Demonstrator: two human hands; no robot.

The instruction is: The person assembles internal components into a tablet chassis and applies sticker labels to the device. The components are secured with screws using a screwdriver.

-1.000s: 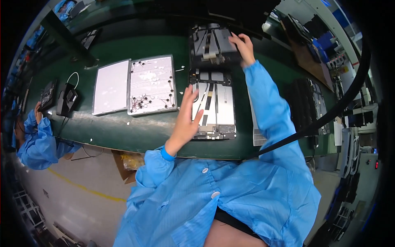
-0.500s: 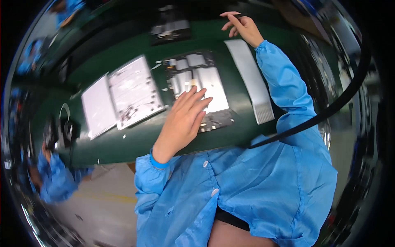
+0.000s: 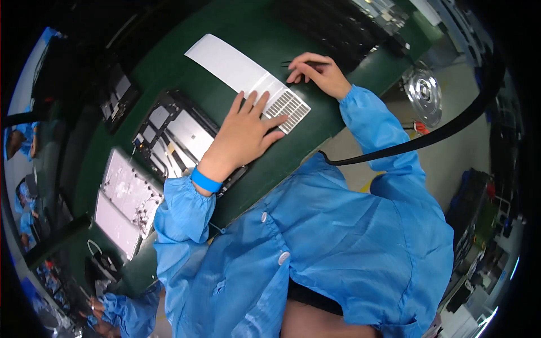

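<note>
My left hand (image 3: 242,132) lies with its fingers spread over the printed end of a long white label sheet (image 3: 228,63). Rows of small grey labels (image 3: 288,110) show beside its thumb and fingertips. A blue band circles my left wrist. Just beyond the sheet's right edge, my right hand (image 3: 320,74) is closed on thin dark tweezers (image 3: 319,63), their tips pointing left. Under and left of my left forearm sits an opened electronic device (image 3: 189,135) with silver battery blocks and black cables, its near part hidden by my arm.
Left of the device, a pale panel (image 3: 127,183) carries small dark parts, beside another pale flat piece (image 3: 115,222). Another opened device (image 3: 118,93) lies farther back on the green table (image 3: 169,62). A black strap (image 3: 428,147) crosses the right side. A co-worker's sleeve (image 3: 132,312) shows lower left.
My view has swung to the right. My left hand has gone from above the opened device to the label sheet. My right hand still holds the tweezers, now nearer the sheet's label end.
</note>
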